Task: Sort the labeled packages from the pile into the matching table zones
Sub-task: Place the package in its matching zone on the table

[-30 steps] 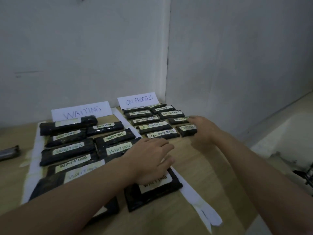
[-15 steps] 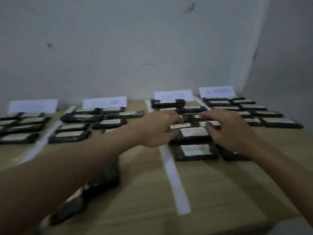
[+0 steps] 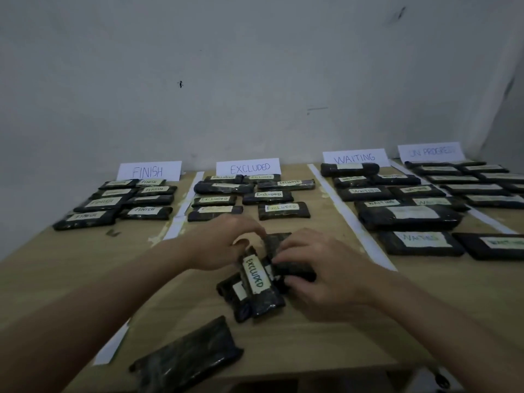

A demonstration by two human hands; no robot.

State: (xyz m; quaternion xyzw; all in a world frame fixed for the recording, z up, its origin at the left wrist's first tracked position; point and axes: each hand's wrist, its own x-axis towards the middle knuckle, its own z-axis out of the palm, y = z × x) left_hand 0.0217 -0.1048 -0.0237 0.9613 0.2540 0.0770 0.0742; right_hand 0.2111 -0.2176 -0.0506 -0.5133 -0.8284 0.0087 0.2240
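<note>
Head view: both hands on small pile between them. Left hand (image 3: 224, 242) pinches top end of package labelled EXCLUDED (image 3: 256, 282); right hand (image 3: 320, 273) curls over neighbouring dark package (image 3: 295, 269) (label hidden). Wrap looks glossy, likely slippery, light, slightly soft; grip by long edges. Signs beyond hands: FINISH (image 3: 149, 171), EXCLUDED (image 3: 248, 167), WAITING (image 3: 355, 158); fourth blurred.

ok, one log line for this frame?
phase: picking from pile | left hand: on pile's far end | right hand: gripping a package | top label: EXCLUDED | EXCLUDED zone sign: straight behind
</note>
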